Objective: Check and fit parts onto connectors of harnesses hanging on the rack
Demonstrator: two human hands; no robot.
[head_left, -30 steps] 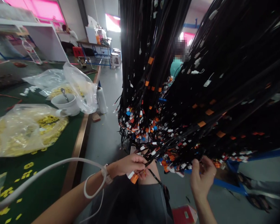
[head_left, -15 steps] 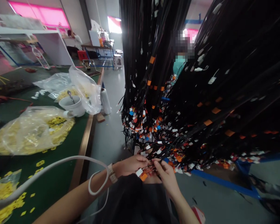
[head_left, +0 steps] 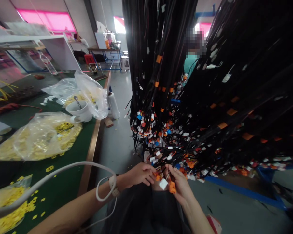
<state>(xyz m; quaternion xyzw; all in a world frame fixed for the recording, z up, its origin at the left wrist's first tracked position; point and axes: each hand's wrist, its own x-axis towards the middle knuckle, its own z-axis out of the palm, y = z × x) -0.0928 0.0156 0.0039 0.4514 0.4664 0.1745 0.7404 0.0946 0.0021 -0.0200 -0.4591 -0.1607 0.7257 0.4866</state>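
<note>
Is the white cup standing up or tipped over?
Standing up: the white cup has its rim on top and its bottom on the green table.

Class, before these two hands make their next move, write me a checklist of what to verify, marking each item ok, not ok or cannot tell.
1. Right hand gripping wires above the white connector: ok.
2. White connector and the nearby orange connector both in plain sight: ok.
3. Left hand gripping a wire: cannot tell; its fingertips meet a tangle.
4. Work kept apart from the hanging wire harnesses: not ok; their ends crowd the hands.
5. White cable clear of the left arm: not ok; it loops across the wrist.
</note>
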